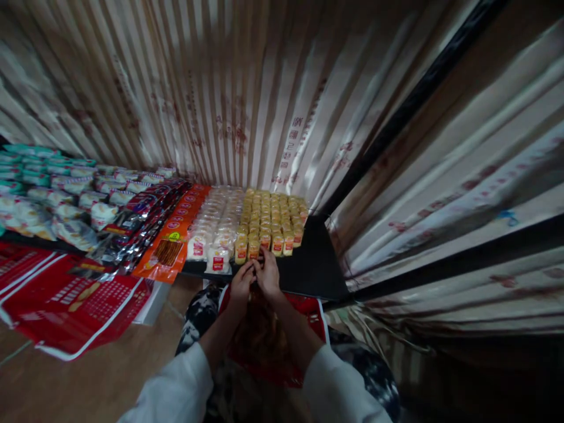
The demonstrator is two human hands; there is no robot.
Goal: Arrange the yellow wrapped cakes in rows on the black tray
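Rows of small yellow wrapped snack packets [275, 214] stand on a black shelf [315, 258], several with red labels facing me. Right at the front edge of these rows, my left hand [241, 283] and my right hand [267, 274] meet with fingertips drawn together. The right fingertips reach up beside a front packet. Anything between the fingers is too small and dark to make out. Below my forearms, a red bag [315, 311] with a white edge sits between my knees, its brownish contents blurred. White wrapped packets [218, 258] with red labels lie just left of the yellow ones.
Farther left on the shelf are orange flat packs [165, 252], dark shiny packs [141, 214], white pouches [74, 185] and teal packs [33, 151]. A red printed bag [106, 305] hangs at the left front. Striped curtain [233, 88] and a dark pole [392, 126] stand behind and right.
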